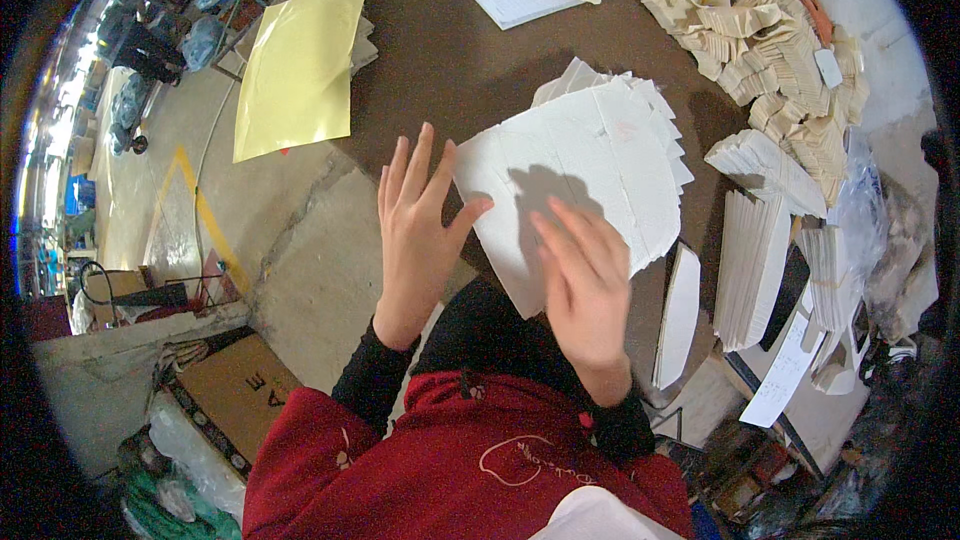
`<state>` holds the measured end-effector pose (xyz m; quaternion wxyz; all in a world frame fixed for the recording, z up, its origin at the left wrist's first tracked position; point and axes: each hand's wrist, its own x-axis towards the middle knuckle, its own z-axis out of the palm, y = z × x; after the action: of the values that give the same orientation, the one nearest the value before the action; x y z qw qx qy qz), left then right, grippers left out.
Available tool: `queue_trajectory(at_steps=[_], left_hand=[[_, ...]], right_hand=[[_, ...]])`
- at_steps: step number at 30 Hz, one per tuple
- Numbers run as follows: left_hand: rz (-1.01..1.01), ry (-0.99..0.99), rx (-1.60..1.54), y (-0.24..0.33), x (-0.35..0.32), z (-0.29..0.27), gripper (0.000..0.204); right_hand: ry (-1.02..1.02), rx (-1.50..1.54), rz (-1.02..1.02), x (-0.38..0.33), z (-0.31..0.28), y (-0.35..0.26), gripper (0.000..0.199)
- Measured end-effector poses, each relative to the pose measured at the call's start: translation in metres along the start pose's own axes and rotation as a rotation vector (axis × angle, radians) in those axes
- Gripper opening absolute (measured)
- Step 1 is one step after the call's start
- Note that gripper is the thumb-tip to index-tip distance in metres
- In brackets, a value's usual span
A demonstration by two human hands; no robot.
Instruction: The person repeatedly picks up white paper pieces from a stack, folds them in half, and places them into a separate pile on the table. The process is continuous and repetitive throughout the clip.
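Observation:
In front of me on the brown table (440, 50) lies a stack of white cut sheets (590, 140), fanned out along its right edge. My left hand (415, 205) is at the stack's left edge, palm inward and fingers spread, its thumb close to the top sheet. Whether that thumb touches the sheet I cannot tell. Over the near part of the stack, my right hand (588, 285) casts a shadow on the white surface. Its fingers are stretched and slightly blurred, and nothing shows in them.
A glossy yellow sheet (305, 70) lies over other pieces at the table's left edge. Cream cut pieces (770, 40) are heaped at the far right. White piece stacks (752, 265) stand at the right, beside a single white piece (678, 315). A cardboard box (235, 385) sits lower left.

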<state>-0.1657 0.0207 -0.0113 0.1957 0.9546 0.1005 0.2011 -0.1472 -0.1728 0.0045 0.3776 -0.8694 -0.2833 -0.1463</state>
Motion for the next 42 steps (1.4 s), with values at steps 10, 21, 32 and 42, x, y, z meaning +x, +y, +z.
queue_trajectory(at_steps=[10, 21, 32, 42], left_hand=[[0.037, 0.175, -0.340, -0.005, 0.000, -0.007, 0.019], [0.703, 0.056, -1.462, -0.009, -0.031, -0.090, 0.016], [-0.380, -0.132, -0.972, 0.001, 0.003, -0.025, 0.018], [0.040, -0.032, -0.319, -0.002, 0.060, 0.002, 0.009]], right_hand=[[-0.009, -0.051, 0.055, 0.002, 0.052, 0.013, 0.035], [-0.163, 0.626, 0.216, -0.008, 0.016, 0.044, 0.067], [-0.264, 0.770, 0.481, -0.067, -0.024, 0.003, 0.027], [0.054, 0.480, 0.702, -0.043, -0.009, 0.012, 0.025]])
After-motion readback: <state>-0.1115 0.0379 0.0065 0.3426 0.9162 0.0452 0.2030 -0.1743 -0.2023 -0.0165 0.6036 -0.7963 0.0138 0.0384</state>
